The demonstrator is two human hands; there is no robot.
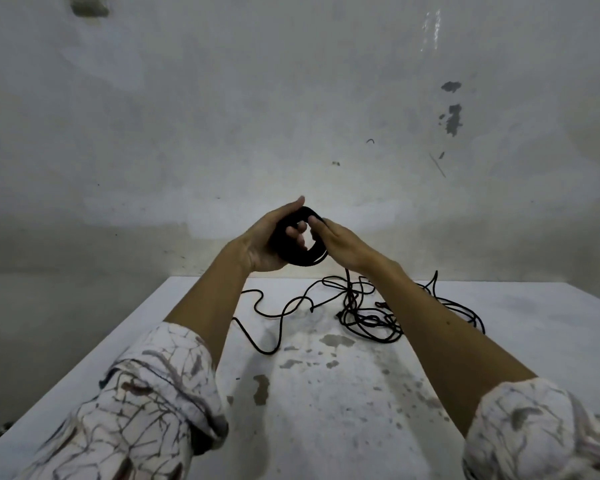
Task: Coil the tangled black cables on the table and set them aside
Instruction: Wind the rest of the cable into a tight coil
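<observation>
Black cable is partly gathered: a thick coil of many turns is held up in the air above the far edge of the counter. On the left, the left hand has its grip wrapped round the coil, palm cupping the outer edge and fingertips showing through the ring's middle. Just to the right, the right hand lies against the coil's other side with fingers mostly straight, seeming to press or guide the newest turn; whether it pinches the strand is hidden.

From under the coil a single strand drops to the counter, where the loose cable lies in a tangle. One long loop runs out to the left side, a knotted cluster sits in the middle, and more strands trail behind the right forearm.

By my judgement the coiling is well under way but unfinished: a good share of cable is left to untangle and wind, and nothing has yet been set aside.
</observation>
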